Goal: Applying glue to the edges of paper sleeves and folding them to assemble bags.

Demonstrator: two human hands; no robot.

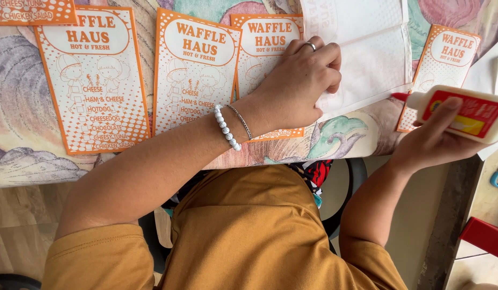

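Two hands: left hand (pixel 300 80) curled on white paper (pixel 367 48), right hand (pixel 434 137) gripping half-cropped glue bottle (pixel 464 114).

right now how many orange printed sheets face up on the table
5, maybe more hidden: corner sheet top left, full sheet, second sheet, third sheet under the left hand, last sheet by the glue bottle.

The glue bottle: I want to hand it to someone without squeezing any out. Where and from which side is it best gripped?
Probably around the glue bottle at its wide labelled body, as the right hand does now, coming from below. It lies nearly level with its red nozzle pointing left over the white sheet, so keep clear of that end.
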